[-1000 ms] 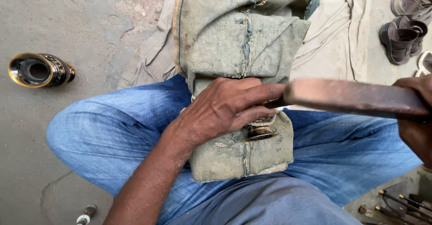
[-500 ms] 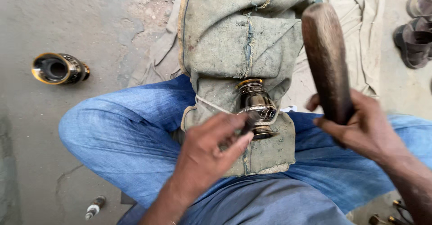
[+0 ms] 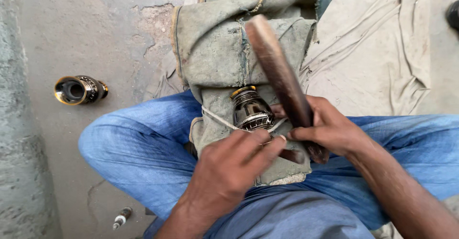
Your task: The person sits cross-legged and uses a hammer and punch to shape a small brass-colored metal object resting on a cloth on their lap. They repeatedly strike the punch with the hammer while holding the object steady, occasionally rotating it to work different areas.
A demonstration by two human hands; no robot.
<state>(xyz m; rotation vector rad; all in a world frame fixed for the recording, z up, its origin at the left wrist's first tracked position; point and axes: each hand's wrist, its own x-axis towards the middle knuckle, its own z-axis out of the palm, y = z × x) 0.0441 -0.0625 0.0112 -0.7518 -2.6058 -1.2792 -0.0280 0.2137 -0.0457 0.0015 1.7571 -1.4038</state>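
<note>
Gripping the wooden mallet (image 3: 282, 83) in your clenched right hand (image 3: 330, 126), you pinch a small tool with your left hand (image 3: 229, 167) against the dark metal pot (image 3: 251, 112) just past your fingertips; strike squarely next.

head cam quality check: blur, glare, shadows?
Head view: light is soft and even, with no hard shadows. Small glints show on the dark engraved metal vase on the lap and on the second vase on the floor. The wooden mallet in the right hand looks slightly soft, and the left hand is sharp.
</note>
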